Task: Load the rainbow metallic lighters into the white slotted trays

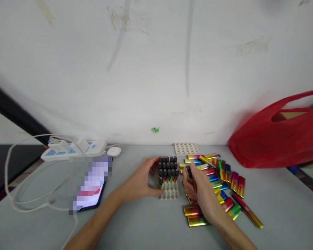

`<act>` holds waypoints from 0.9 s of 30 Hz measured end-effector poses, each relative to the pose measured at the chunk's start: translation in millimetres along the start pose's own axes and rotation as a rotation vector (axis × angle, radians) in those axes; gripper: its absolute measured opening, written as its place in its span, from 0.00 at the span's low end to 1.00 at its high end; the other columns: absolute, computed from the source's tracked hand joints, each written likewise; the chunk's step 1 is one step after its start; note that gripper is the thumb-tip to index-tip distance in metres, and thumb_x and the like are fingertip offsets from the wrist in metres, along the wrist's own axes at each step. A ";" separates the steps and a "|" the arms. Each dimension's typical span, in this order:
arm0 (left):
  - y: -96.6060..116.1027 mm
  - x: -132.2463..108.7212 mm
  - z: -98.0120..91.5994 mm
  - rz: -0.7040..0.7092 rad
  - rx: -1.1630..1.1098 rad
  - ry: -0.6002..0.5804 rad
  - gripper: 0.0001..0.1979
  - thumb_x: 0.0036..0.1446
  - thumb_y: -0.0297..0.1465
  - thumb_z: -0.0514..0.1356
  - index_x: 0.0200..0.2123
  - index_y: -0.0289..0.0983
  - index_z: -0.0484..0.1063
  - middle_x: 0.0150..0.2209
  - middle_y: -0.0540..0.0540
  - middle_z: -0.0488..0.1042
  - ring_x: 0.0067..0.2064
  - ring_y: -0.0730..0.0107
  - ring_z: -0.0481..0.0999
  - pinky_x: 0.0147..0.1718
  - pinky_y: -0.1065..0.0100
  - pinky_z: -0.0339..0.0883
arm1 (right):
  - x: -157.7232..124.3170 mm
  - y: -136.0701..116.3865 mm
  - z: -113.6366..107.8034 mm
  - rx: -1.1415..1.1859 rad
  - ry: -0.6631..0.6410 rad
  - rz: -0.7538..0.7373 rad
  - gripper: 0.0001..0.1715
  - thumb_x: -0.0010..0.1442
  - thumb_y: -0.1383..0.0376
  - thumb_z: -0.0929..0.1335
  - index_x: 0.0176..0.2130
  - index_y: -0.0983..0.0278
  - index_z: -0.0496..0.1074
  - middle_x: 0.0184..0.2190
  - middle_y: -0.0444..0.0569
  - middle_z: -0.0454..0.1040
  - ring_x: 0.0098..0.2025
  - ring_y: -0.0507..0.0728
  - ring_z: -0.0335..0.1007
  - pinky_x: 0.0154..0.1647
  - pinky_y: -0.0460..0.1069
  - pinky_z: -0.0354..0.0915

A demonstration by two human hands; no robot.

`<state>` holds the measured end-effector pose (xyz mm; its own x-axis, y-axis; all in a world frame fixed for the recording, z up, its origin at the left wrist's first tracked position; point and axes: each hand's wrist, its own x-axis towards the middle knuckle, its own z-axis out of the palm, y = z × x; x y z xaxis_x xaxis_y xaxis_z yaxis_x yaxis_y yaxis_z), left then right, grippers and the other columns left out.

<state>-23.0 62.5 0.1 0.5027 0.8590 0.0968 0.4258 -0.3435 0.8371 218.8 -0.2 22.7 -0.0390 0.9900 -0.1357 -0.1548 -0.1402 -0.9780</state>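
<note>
My left hand (139, 182) cups the tray (169, 193) at its left side, fingers curled. Right hand (201, 194) pinches a lighter (189, 172) just right of the tray, over the pile (225, 180). Risk, I'd say: knuckles bump the standing lighters (168, 168), toppling them.

Soft, even, bright light with weak shadows. Metallic lighters (225, 180) beyond the right hand (198, 191) glint. Frame edges bow and blur; the phone screen (90, 184) beside the left hand (141, 180) is pixelated.

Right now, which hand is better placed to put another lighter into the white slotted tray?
Probably the right hand: its fingers hold a black-topped lighter beside the white slotted tray, whose left side the left hand grips.
</note>
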 end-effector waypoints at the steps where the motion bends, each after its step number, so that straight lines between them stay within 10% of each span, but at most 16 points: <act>1: 0.1 0.0 -0.1 0.002 -0.002 0.000 0.53 0.42 0.38 0.84 0.69 0.39 0.67 0.61 0.37 0.74 0.56 0.46 0.76 0.59 0.49 0.73 | -2.5 -2.9 0.8 -0.046 0.047 -0.067 0.35 0.70 0.32 0.66 0.33 0.58 0.68 0.22 0.38 0.59 0.22 0.52 0.49 0.21 0.48 0.47; 5: 1.1 -0.1 -0.2 0.013 -0.015 0.004 0.52 0.42 0.37 0.84 0.68 0.39 0.68 0.60 0.37 0.75 0.56 0.46 0.76 0.59 0.49 0.74 | -9.7 -9.3 -0.3 -0.195 0.115 -0.266 0.24 0.80 0.43 0.61 0.52 0.57 0.72 0.29 0.42 0.69 0.29 0.56 0.64 0.30 0.49 0.61; 11: 1.3 -0.6 0.4 0.034 -0.022 0.019 0.50 0.42 0.37 0.84 0.66 0.41 0.69 0.58 0.39 0.76 0.54 0.47 0.76 0.57 0.48 0.76 | -9.0 -4.7 -9.1 -0.382 0.022 -0.513 0.11 0.78 0.55 0.68 0.53 0.55 0.77 0.48 0.50 0.74 0.51 0.63 0.71 0.54 0.55 0.66; 27: 5.4 -1.0 0.0 0.013 -0.034 -0.009 0.50 0.43 0.36 0.84 0.67 0.40 0.68 0.58 0.38 0.75 0.55 0.47 0.76 0.58 0.48 0.74 | -14.5 -2.8 -2.0 -0.786 -0.111 -0.761 0.15 0.75 0.66 0.70 0.59 0.55 0.77 0.43 0.49 0.84 0.42 0.61 0.81 0.47 0.55 0.74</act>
<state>-21.2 59.8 4.6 0.5151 0.8509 0.1034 0.3931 -0.3417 0.8537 221.8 -14.1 27.1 -0.2946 0.8002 0.5224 0.4940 0.5954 -0.6336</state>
